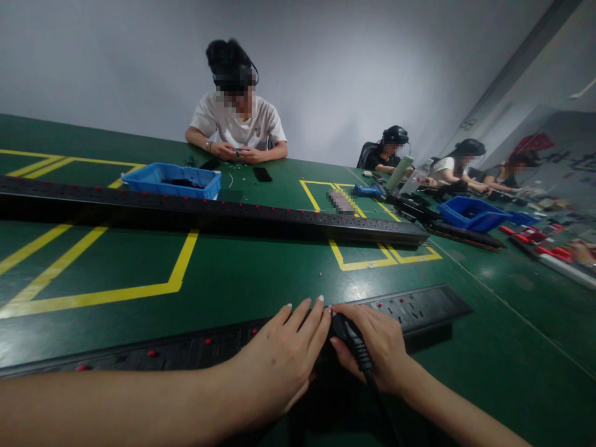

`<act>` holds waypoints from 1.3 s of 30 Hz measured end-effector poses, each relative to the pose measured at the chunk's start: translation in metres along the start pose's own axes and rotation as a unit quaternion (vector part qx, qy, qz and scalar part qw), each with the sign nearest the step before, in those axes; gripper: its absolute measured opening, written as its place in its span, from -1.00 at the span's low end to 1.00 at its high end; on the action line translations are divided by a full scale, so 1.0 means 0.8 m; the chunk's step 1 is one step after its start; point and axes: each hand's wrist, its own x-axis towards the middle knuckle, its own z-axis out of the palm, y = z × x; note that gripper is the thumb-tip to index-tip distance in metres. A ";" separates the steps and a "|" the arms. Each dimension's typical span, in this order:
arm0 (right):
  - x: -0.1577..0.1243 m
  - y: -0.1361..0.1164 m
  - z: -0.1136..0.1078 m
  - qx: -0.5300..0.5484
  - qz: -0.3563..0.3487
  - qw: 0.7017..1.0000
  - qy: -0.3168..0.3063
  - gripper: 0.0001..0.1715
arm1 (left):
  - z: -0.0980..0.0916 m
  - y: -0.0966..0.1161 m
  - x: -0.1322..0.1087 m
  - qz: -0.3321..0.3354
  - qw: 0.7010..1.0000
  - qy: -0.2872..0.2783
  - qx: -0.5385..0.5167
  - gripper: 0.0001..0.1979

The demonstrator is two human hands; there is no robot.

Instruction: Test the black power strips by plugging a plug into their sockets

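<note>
My right hand [376,344] is closed around a black plug with its cable [358,347], pressed at the near black power strip [419,305]. My left hand [284,357] lies flat on the same strip just left of the plug, its fingers stretched out and its fingertips meeting those of the right hand. The cable runs back along my right wrist toward me. The socket under the plug is hidden by my fingers.
A second long power strip [233,214] crosses the green table [242,273] with yellow tape lines. A blue tray [172,180] stands behind it. A person in a white shirt [237,121] works opposite; other people sit at far right near another blue tray [472,214].
</note>
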 end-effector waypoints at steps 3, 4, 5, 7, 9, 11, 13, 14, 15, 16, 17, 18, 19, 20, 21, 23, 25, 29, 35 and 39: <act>0.000 0.000 0.000 0.000 -0.001 1.000 -0.001 -0.60 | 0.001 0.000 0.000 0.000 1.000 0.005 0.003 -0.34; 0.000 0.000 0.000 -0.001 0.000 1.000 -0.001 -0.60 | 0.001 0.000 0.000 0.002 1.000 0.006 0.003 -0.34; 0.000 0.001 0.000 -0.001 0.000 1.000 -0.001 -0.60 | 0.002 0.000 0.000 0.003 1.000 0.007 0.004 -0.34; 0.001 0.001 0.001 -0.002 0.001 1.000 -0.002 -0.60 | 0.002 0.000 -0.001 0.005 1.000 0.008 0.005 -0.34; 0.001 0.000 0.001 -0.002 0.001 1.000 0.000 -0.60 | 0.003 0.000 -0.001 0.004 1.000 0.008 0.004 -0.34; 0.002 0.000 0.001 -0.002 0.000 1.000 0.000 -0.61 | 0.002 0.001 -0.001 0.002 1.000 0.007 0.002 -0.34; 0.002 0.000 0.000 -0.002 0.000 1.000 0.000 -0.62 | 0.001 0.001 -0.001 0.000 1.000 0.007 -0.001 -0.34; 0.002 -0.001 0.000 -0.002 0.001 1.000 -0.001 -0.62 | 0.000 0.001 -0.001 0.000 1.000 0.007 -0.001 -0.34; 0.001 -0.001 0.000 -0.002 0.001 1.000 0.000 -0.62 | 0.000 0.001 -0.001 -0.001 1.000 0.007 0.000 -0.34; 0.001 0.000 0.000 -0.001 0.002 1.000 0.002 -0.63 | 0.000 0.001 -0.001 -0.001 1.000 0.006 0.000 -0.34; 0.001 0.000 0.000 -0.001 0.002 1.000 0.002 -0.63 | 0.000 0.001 -0.001 0.000 1.000 0.006 0.001 -0.34; 0.001 0.000 0.000 -0.001 0.003 1.000 0.003 -0.63 | 0.001 0.001 -0.001 0.000 1.000 0.005 0.001 -0.34; 0.000 0.000 0.000 -0.002 0.003 1.000 0.003 -0.63 | 0.001 0.000 -0.002 0.002 1.000 0.003 0.000 -0.34; 0.000 0.000 0.000 -0.003 0.002 1.000 0.002 -0.62 | 0.002 0.000 -0.002 0.002 1.000 0.003 0.000 -0.34; 0.000 0.000 0.001 -0.004 0.002 1.000 0.001 -0.62 | 0.002 0.000 -0.002 0.002 1.000 0.002 0.000 -0.34; 0.000 -0.001 0.001 -0.005 0.001 1.000 -0.001 -0.61 | 0.003 0.000 -0.002 0.001 1.000 0.002 0.000 -0.33; 0.000 0.000 0.001 -0.004 0.000 1.000 0.000 -0.61 | 0.003 0.000 -0.002 0.000 1.000 0.004 0.000 -0.33; 0.000 0.001 0.001 -0.002 -0.002 1.000 0.002 -0.61 | 0.002 0.001 -0.001 0.004 1.000 0.008 0.004 -0.33; 0.001 -0.001 0.000 0.002 0.001 1.000 0.002 -0.62 | 0.001 0.002 -0.001 0.001 1.000 0.007 0.006 -0.33; 0.002 -0.001 -0.001 0.005 0.001 1.000 0.000 -0.63 | 0.000 0.001 -0.001 0.003 1.000 0.006 0.008 -0.33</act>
